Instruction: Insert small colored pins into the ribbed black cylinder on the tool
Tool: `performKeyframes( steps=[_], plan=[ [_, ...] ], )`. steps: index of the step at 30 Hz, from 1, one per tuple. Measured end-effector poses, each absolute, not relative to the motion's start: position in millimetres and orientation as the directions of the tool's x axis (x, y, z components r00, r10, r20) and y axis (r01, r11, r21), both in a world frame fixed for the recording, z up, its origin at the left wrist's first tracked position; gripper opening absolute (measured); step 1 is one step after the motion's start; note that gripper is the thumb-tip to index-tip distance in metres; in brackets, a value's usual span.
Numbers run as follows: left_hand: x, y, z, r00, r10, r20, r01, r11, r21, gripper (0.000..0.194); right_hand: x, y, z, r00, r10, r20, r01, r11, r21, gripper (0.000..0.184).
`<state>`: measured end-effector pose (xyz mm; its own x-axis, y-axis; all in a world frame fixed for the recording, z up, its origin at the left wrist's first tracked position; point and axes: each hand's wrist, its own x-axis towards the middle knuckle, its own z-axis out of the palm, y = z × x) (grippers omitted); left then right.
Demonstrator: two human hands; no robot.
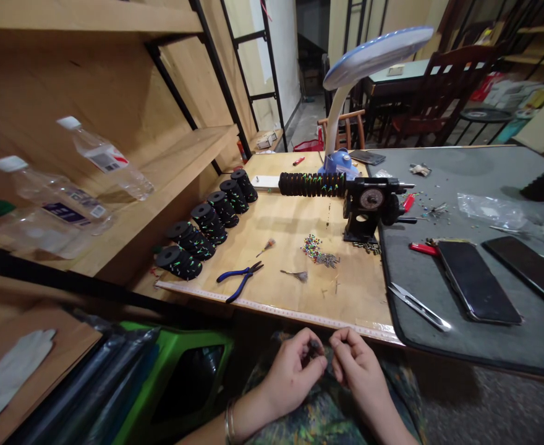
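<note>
Both my hands are held close together over my lap, below the front edge of the wooden table. My left hand is curled, fingers pinched on a small dark thing I cannot make out. My right hand is also closed in a pinch, its fingertips almost touching the left hand's. On the table ahead lie a small pile of colourful beads, blue-handled pliers and a black hand-crank winder carrying a rod of black spools.
Several black spools line the table's left side. A grey mat on the right holds two phones, thread snips and a red lighter. A desk lamp stands behind. Plastic bottles lie on the left shelf.
</note>
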<state>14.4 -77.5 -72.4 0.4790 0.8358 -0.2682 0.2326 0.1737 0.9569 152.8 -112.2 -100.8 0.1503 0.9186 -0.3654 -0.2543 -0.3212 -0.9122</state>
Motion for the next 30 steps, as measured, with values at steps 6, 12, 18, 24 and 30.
performKeyframes(
  steps=[6,12,18,24,30],
  plan=[
    [15,-77,-71,0.506,0.807,-0.305,0.261,0.194,0.946,0.019,151,-114,-105,0.177,0.936,-0.304,-0.211,-0.265,-0.941,0.046],
    [15,-78,-75,0.517,0.819,-0.246,0.246,0.134,0.960,0.010,151,-116,-110,0.256,0.936,-0.243,-0.111,-0.221,-0.969,0.042],
    [14,-78,-78,0.532,0.815,-0.229,0.243,0.112,0.964,0.010,150,-116,-110,0.277,0.941,-0.194,-0.028,-0.194,-0.981,0.039],
    [15,-79,-79,0.520,0.812,-0.265,0.251,0.151,0.956,0.015,150,-115,-110,0.285,0.940,-0.186,-0.006,-0.192,-0.981,0.037],
    [14,-78,-86,0.493,0.836,-0.240,0.269,0.116,0.956,0.005,149,-117,-114,0.275,0.946,-0.170,0.012,-0.180,-0.984,0.033]
  ],
)
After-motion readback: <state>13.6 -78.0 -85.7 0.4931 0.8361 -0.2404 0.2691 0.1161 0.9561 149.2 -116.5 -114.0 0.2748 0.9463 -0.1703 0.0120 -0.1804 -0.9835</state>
